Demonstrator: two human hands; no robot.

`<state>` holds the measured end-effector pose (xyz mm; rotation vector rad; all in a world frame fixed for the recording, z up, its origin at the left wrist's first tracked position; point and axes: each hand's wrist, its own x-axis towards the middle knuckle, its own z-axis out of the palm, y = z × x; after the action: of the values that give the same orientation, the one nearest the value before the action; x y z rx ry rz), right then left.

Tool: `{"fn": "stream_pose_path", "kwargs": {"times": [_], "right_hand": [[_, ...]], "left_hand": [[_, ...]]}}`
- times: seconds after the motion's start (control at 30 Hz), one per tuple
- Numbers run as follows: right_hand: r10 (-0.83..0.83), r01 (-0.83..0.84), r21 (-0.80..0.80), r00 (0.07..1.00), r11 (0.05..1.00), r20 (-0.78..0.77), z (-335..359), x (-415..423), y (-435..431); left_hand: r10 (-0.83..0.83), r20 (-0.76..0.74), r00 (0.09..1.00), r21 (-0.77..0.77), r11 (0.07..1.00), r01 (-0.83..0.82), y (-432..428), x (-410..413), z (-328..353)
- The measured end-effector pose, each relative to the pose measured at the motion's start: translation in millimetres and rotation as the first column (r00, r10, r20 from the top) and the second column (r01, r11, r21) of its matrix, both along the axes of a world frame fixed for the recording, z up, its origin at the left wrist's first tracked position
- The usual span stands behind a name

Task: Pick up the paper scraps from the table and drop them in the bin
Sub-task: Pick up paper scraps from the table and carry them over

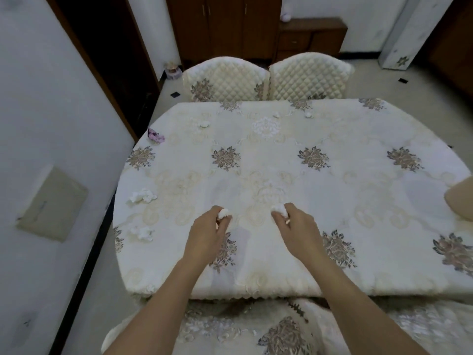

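Observation:
My left hand (pixel 207 233) is closed on a crumpled white paper scrap (pixel 223 213) just above the cloth-covered table (pixel 332 201). My right hand (pixel 297 226) pinches a second white scrap (pixel 279 209) a little to the right. More white scraps lie on the cloth: two at the left edge (pixel 142 196) (pixel 142 232), one at the far left (pixel 204 124), and two small ones near the far edge (pixel 276 114) (pixel 308 114). A crumpled purple scrap (pixel 156 135) sits on the far left corner. No bin is in view.
Two quilted cream chairs (pixel 225 78) (pixel 309 73) stand against the table's far side. Another chair back (pixel 256 329) is right below my arms. A white wall (pixel 51 124) runs close along the left. A cream cushion edge (pixel 460 198) shows at the right.

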<state>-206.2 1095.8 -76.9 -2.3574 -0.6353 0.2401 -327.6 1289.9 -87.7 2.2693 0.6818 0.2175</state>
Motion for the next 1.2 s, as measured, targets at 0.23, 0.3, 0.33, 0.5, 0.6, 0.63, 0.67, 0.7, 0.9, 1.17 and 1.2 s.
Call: {"fn": "stream_pose_path", "kwargs": {"times": [0.23, 0.3, 0.33, 0.5, 0.6, 0.63, 0.67, 0.7, 0.9, 1.17, 1.2], "right_hand": [[-0.043, 0.037, 0.07, 0.995, 0.997, 0.087, 44, 9, -21], [-0.067, 0.061, 0.07, 0.993, 0.996, 0.093, 50, 8, -31], [-0.084, 0.077, 0.068, 0.992, 0.995, 0.098, 52, 7, -38], [-0.2, 0.194, 0.059, 0.971, 0.979, 0.13, 60, 3, -78], [-0.332, 0.328, 0.054, 0.933, 0.943, 0.14, 63, -6, -113], [-0.369, 0.367, 0.038, 0.918, 0.929, 0.145, 63, -12, -127], [-0.408, 0.41, 0.016, 0.899, 0.912, 0.157, 62, -18, -143], [-0.462, 0.469, -0.004, 0.871, 0.883, 0.167, 61, -26, -163], [-0.702, 0.716, 0.0, 0.684, 0.698, 0.195, 59, -79, -255], [-0.874, 0.893, -0.034, 0.447, 0.449, 0.193, 53, -120, -340], [-0.885, 0.904, -0.038, 0.424, 0.425, 0.191, 52, -123, -349]], "left_hand": [[-0.036, 0.121, 0.992, 0.059, 0.998, 0.029, -25, 19, 45], [-0.059, 0.139, 0.989, 0.06, 0.997, 0.051, -35, 23, 51], [-0.075, 0.144, 0.987, 0.061, 0.996, 0.066, -40, 26, 53], [-0.189, 0.168, 0.967, 0.073, 0.981, 0.18, -72, 48, 61], [-0.298, 0.194, 0.935, 0.064, 0.955, 0.291, -98, 64, 62], [-0.328, 0.205, 0.922, 0.056, 0.945, 0.323, -108, 70, 60], [-0.367, 0.215, 0.905, 0.049, 0.929, 0.366, -120, 77, 57], [-0.422, 0.221, 0.879, 0.046, 0.905, 0.423, -137, 84, 54], [-0.696, 0.19, 0.693, 0.106, 0.716, 0.69, -230, 105, 50], [-0.881, 0.179, 0.438, 0.162, 0.465, 0.87, -342, 127, 54], [-0.89, 0.186, 0.416, 0.168, 0.446, 0.879, -354, 131, 54]]}}
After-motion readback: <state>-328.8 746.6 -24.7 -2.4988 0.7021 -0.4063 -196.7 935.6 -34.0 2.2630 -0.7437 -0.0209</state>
